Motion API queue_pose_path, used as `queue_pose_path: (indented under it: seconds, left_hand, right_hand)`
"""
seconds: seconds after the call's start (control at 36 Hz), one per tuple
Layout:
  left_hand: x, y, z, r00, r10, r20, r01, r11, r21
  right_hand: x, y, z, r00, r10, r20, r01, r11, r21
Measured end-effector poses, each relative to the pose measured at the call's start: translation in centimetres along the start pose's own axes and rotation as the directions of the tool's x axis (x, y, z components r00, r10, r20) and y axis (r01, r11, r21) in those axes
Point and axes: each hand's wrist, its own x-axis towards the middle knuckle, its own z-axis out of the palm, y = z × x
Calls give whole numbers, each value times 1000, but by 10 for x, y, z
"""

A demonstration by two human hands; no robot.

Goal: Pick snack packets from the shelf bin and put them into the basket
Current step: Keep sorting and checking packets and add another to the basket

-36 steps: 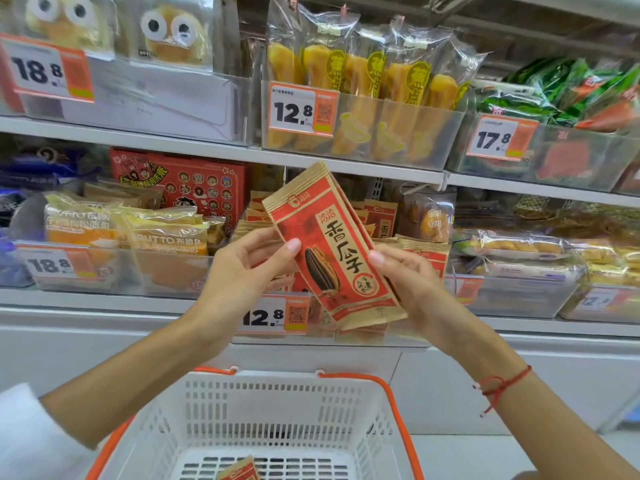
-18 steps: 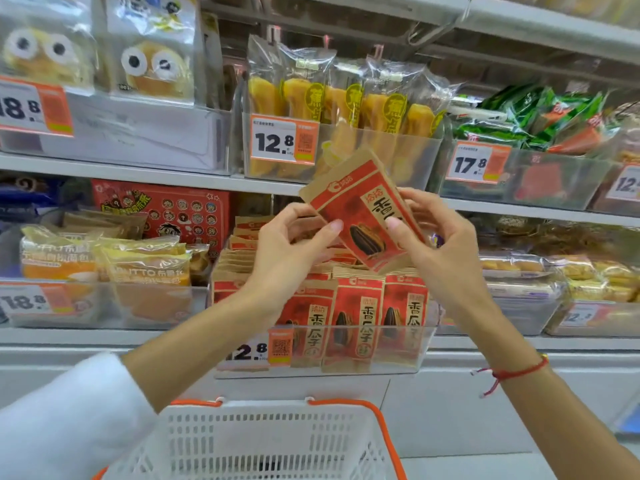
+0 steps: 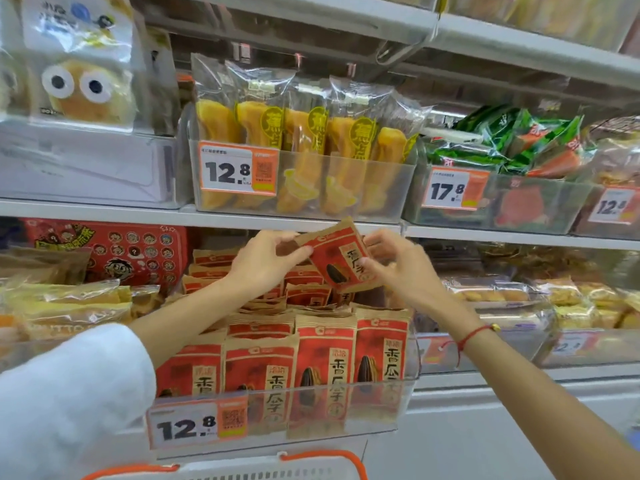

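Held packet [image 3: 337,261]: red/kraft sunflower-seed pouch, tilted, up above the shelf bin [image 3: 374,403], over the rear rows and just under the edge of the shelf above. Not near the basket [image 3: 311,467] yet, whose rim and orange handles only just show at the frame bottom, directly below the bin.

Grip: both hands on it. Left hand [image 3: 263,263] pinches the upper-left edge, thumb in front, fingers curled behind. Right hand [image 3: 398,268] has fingertips on the lower-right face and edge, looks like a pinch too, but the thumb is hidden behind the pouch so I can't confirm how firm.

Handling estimate:
- Light, flat paper-faced pouch, semi-stiff. Crinkly, creases if squeezed mid-panel.
- Loose contents probably shift to the low end when tilted, so it may swing from a corner pinch.
- Matte surface, low slip risk.
- Not fragile, a short drop into the basket should be fine.

Where to hold: crimped top seam or a side edge, thumb against fingers. One hand should be enough.

More packets [image 3: 325,358] stand upright in rows in the bin, tops exposed. Take them by the top seam and lift straight up to clear the bin's clear front wall.
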Motion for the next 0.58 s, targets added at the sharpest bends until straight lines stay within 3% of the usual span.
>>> queue_pose_path:
  seconds: [0.11, 0.31, 0.5, 0.58]
  left_hand:
    - [6, -1, 5, 997, 23, 73, -32, 991, 127]
    - [21, 11, 21, 989, 98, 109, -129, 931, 340]
    - [34, 19, 36, 966, 88, 241, -191, 874, 448]
    - [36, 15, 50, 952, 77, 297, -225, 833, 506]
  right_hand:
    - [4, 14, 6, 994, 50, 95, -42, 995, -93]
    - [5, 26, 1, 1000, -13, 4, 13, 998, -59]
    - [5, 30, -2, 998, -53, -41, 44, 982, -184]
    - [9, 27, -2, 997, -66, 38, 73, 963, -259]
